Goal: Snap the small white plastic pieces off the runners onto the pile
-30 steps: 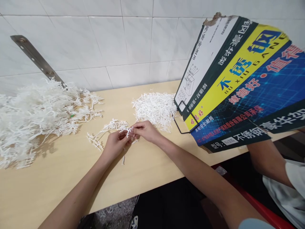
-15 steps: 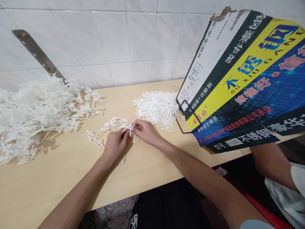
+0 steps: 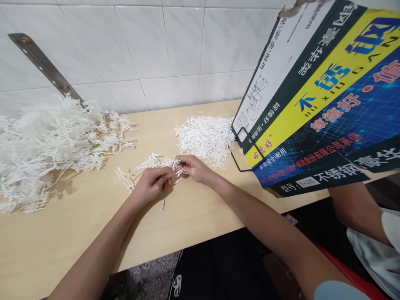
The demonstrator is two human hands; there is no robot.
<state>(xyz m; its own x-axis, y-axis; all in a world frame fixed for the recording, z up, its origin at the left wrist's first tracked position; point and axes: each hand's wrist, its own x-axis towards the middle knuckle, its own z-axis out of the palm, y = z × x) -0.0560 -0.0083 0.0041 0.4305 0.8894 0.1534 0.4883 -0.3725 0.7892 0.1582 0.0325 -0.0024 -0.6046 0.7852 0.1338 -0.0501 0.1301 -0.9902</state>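
My left hand is closed, its fingers pinching the near end of a white branching plastic sprig that lies out to the left on the table. Close against it, my right hand is also closed, with small white plastic pieces sticking out below its fingertips. A few loose white bits rest on the wood just under the hands. Behind my right hand spreads a low pile of small white pieces. To the left stands a big tangled heap of white branching plastic.
A large printed cardboard box stands at the right, with a black wire loop by its corner. A metal bracket is fixed to the tiled wall. Another person's arm shows below the box.
My right hand has shifted slightly right, and small white pieces now show beneath its fingers. The left hand stays about where it was. The view has tilted a little.
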